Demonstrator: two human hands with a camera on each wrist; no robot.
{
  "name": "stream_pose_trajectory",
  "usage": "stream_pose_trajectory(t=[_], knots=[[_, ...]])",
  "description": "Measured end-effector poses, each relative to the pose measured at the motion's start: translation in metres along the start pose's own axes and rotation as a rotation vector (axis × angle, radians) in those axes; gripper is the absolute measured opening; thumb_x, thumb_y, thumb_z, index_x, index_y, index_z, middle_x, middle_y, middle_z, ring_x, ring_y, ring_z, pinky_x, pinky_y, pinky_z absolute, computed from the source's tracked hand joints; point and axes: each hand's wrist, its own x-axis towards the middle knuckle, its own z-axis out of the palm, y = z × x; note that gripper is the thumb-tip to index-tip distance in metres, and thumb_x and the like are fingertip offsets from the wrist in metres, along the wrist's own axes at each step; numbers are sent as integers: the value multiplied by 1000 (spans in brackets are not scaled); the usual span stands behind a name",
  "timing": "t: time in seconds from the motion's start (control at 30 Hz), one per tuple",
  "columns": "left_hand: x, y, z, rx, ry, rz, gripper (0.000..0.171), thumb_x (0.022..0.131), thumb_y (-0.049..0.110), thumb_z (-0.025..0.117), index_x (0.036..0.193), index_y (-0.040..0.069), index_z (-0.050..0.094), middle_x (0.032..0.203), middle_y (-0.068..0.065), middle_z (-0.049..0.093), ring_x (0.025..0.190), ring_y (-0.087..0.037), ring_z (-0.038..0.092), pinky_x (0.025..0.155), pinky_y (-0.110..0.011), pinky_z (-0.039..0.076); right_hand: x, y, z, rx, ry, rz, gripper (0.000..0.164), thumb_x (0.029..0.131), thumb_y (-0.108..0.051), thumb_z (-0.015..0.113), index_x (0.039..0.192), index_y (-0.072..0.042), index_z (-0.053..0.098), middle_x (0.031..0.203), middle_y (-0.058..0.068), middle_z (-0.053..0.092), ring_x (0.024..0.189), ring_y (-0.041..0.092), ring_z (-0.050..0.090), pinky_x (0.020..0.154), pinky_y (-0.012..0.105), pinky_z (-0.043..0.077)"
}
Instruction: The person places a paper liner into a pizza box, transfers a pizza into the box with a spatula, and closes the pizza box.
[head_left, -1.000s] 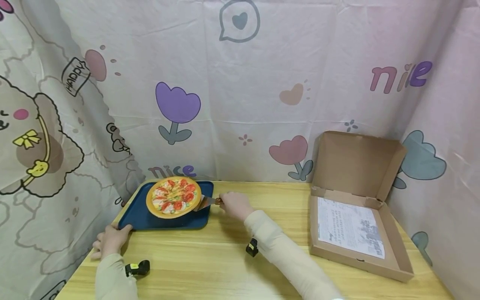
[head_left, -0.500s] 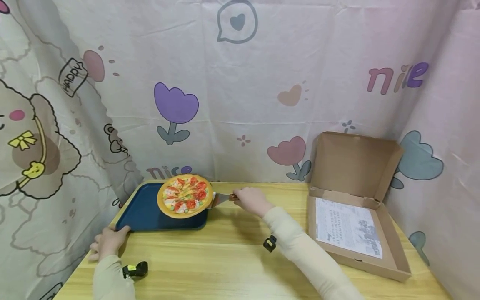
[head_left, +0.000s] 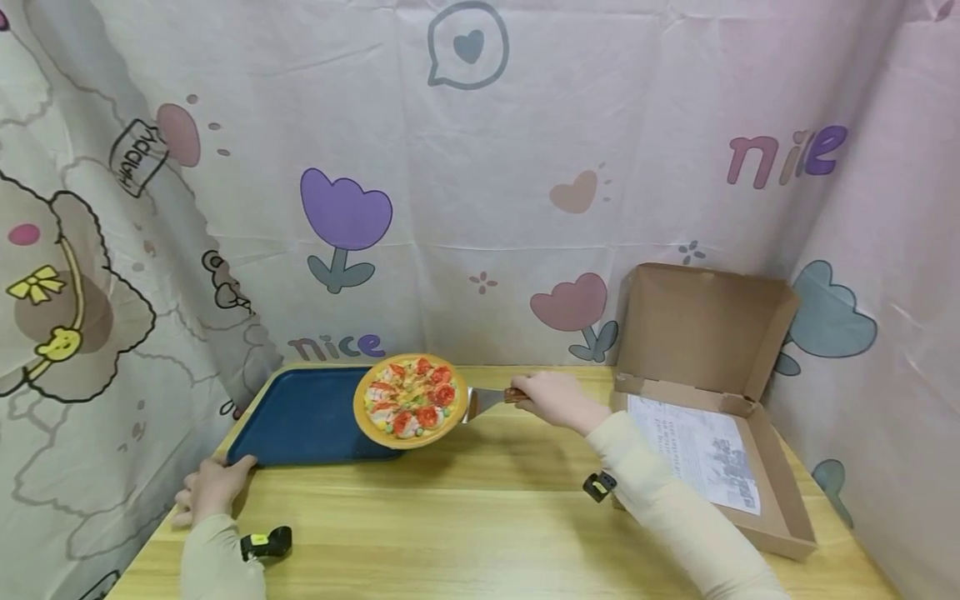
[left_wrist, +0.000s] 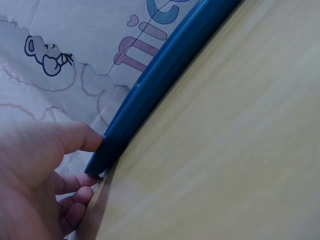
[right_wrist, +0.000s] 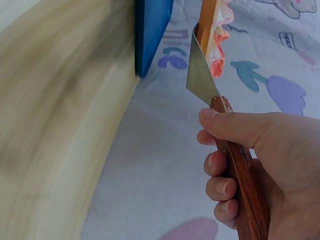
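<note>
My right hand (head_left: 555,400) grips the wooden handle (right_wrist: 242,180) of a metal pizza server (head_left: 491,400). On its blade lies a round pizza (head_left: 410,400) with red and white toppings, raised above the table and overlapping the tray's right end in the head view. The right wrist view shows the pizza edge-on, apart from the tray. My left hand (head_left: 213,487) pinches the near left corner of a dark blue tray (head_left: 300,417), thumb on the rim and a finger below it (left_wrist: 132,105). Nothing else lies on the tray's visible surface.
A cardboard pizza box (head_left: 780,492) stands with its lid up at the right, a printed sheet (head_left: 705,450) inside. My right forearm overlaps its left side. A patterned curtain (head_left: 465,192) hangs behind and beside the wooden table (head_left: 420,533).
My right hand has moved right with the server, carrying the pizza from above the tray's middle to past its right end. My left hand has kept hold of the tray corner.
</note>
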Motion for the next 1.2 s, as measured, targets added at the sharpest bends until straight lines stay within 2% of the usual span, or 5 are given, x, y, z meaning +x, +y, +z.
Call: stream_pose_trajectory(t=[0.27,0.6,0.73,0.9,1.2], knots=[[-4,5,-3,-26,-4,-38,77,94,47,48,145,-6,23,141,-47,10,131,-66,2,99,-79,3,-34,26,-17,-55,15,20,13,89,-32,69,89,-21,62,82,-3,68,72,17,67,55,35,52],[-19,23,-14,-93,105,35,69,98,46,40,151,4,28,149,-34,25,133,-63,13,101,-77,6,-63,55,-31,-20,-22,76,12,89,-28,70,85,-22,60,83,-7,68,68,15,66,56,35,50],[-25,36,-16,-132,146,83,64,98,44,40,150,6,32,148,-27,36,136,-59,18,102,-77,2,-72,64,-39,-12,-20,78,9,88,-26,71,90,-22,63,86,-7,69,70,15,66,58,35,51],[-35,56,-12,-166,240,169,50,98,35,41,139,5,45,141,-24,45,132,-51,33,103,-78,8,-85,75,-49,1,-25,89,9,89,-25,71,95,-22,65,85,-7,68,70,12,64,60,34,51],[-57,91,1,-136,320,364,44,101,25,42,133,-3,51,129,-27,53,116,-45,50,90,-57,40,-111,95,-60,-14,-7,114,13,87,-23,73,97,-21,67,82,-11,65,71,11,63,62,36,52]])
